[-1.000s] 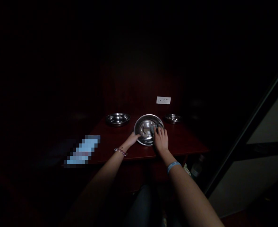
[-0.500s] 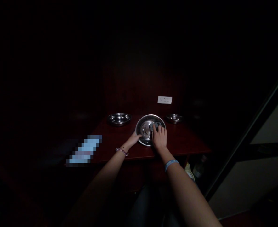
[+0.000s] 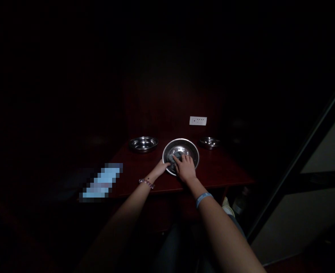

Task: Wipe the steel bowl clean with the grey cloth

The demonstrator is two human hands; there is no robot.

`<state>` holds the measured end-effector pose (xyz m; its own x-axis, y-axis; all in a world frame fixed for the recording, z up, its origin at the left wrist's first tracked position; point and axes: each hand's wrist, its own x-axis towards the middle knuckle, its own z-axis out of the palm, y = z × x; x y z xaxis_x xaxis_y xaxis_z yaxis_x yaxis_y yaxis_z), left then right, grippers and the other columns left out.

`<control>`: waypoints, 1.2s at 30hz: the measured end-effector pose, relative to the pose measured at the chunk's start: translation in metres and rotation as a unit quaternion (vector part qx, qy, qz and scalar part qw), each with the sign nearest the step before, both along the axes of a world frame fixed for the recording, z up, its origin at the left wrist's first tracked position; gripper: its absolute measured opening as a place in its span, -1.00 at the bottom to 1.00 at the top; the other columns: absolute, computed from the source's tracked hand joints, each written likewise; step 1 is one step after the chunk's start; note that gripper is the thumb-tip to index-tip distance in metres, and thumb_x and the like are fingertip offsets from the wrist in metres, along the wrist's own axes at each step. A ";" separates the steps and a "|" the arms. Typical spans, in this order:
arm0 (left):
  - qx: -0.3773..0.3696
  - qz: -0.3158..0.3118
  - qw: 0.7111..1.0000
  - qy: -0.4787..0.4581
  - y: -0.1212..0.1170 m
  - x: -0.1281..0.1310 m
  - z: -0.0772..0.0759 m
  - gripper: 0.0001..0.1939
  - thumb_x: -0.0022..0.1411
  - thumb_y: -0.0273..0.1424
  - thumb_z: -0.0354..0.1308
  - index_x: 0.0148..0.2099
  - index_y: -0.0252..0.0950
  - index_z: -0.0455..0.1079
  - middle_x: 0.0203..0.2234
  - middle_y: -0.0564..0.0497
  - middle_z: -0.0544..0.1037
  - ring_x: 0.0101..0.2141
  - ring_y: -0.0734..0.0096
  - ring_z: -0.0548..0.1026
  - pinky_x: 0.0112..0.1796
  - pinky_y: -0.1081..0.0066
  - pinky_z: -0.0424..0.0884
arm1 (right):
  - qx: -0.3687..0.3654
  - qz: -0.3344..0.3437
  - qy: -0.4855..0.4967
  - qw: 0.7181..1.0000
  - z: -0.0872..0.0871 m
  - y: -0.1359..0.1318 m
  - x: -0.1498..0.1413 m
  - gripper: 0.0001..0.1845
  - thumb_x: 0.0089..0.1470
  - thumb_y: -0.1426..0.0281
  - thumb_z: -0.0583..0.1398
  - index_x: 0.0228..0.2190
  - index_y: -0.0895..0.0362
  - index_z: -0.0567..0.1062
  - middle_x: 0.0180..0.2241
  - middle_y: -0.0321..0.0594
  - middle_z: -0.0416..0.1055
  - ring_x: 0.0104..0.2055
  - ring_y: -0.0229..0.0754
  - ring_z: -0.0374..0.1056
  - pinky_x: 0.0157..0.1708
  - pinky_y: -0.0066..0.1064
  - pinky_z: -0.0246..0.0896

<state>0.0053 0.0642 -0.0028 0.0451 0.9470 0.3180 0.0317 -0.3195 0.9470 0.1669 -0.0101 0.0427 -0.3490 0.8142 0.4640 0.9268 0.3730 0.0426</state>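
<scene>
Steel is gleaming in the dim room, where a round bowl (image 3: 182, 146) is sitting between the person's hands, over the dark red surface (image 3: 139, 172) and tilting its open side toward them. From here I'm seeing the left hand (image 3: 161, 169) closing on its left rim, thumb lying inside, the other fingers hiding behind the wall. The right hand (image 3: 187, 167) is reaching into it, partly open, fingers bending over a grey cloth (image 3: 172, 157); how firmly they are gripping it, I cannot tell. Two more containers are resting farther back, a wide dish (image 3: 143, 144) on the left and a smaller dish (image 3: 209, 142) on the right, both showing bright reflections inside. Compared with half a second ago, the cloth is lying farther left and lower in the bowl, the right hand is following it across, and the left hand is keeping its place.
</scene>
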 end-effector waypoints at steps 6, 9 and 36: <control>0.007 -0.012 1.000 0.006 0.001 -0.001 -0.002 -0.50 -0.09 -0.56 0.19 -0.02 -0.32 0.50 -0.10 -0.11 0.65 0.05 0.02 0.52 0.20 -0.01 0.32 | -0.039 0.030 -0.024 0.998 0.004 -0.006 0.008 -0.50 0.36 0.22 -0.02 0.26 -0.04 0.33 0.16 -0.03 0.39 0.26 0.05 0.15 0.23 -0.10 -0.11; 0.004 -0.002 1.000 0.011 0.000 -0.001 -0.002 -0.52 -0.09 -0.55 0.20 -0.03 -0.32 0.50 -0.09 -0.12 0.65 0.05 0.02 0.52 0.21 0.00 0.31 | -0.045 0.039 -0.039 0.997 0.008 -0.008 0.015 -0.50 0.33 0.22 0.01 0.23 0.00 0.38 0.12 -0.05 0.44 0.23 0.02 0.19 0.24 -0.12 -0.13; 0.037 0.009 0.998 0.053 -0.036 0.007 0.029 -0.48 0.02 -0.55 0.21 0.10 -0.37 0.44 -0.03 -0.17 0.62 0.12 0.04 0.47 0.26 0.02 0.21 | -0.032 0.059 -0.086 0.994 0.011 -0.009 0.036 -0.55 0.30 0.21 0.03 0.05 0.07 0.56 0.04 -0.04 0.49 0.15 0.02 0.23 0.22 -0.14 -0.13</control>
